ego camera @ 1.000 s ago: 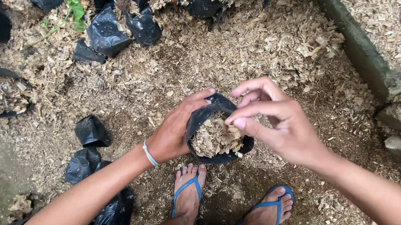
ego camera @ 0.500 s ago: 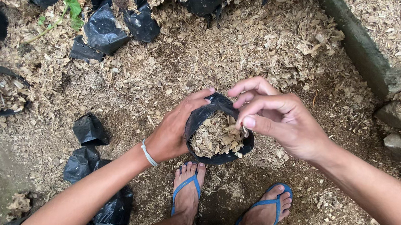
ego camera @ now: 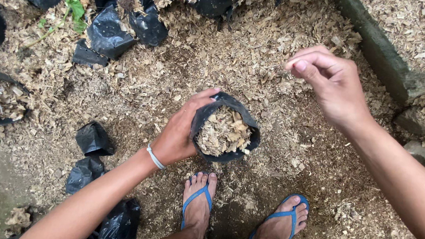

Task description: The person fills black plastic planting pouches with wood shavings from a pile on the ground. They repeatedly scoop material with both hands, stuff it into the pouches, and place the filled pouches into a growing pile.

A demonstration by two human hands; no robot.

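The left hand (ego camera: 176,139) gripped a black bag (ego camera: 226,130) of wood chips at centre frame; the right hand (ego camera: 332,83), fingers pinched, perhaps empty, hovered upper right over chip-strewn ground (ego camera: 280,154).

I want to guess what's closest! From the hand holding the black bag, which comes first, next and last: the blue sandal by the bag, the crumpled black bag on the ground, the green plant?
From the left hand:
1. Blue sandal, just below it.
2. Crumpled black bag, to its left on the ground.
3. Green plant, far at the upper left.
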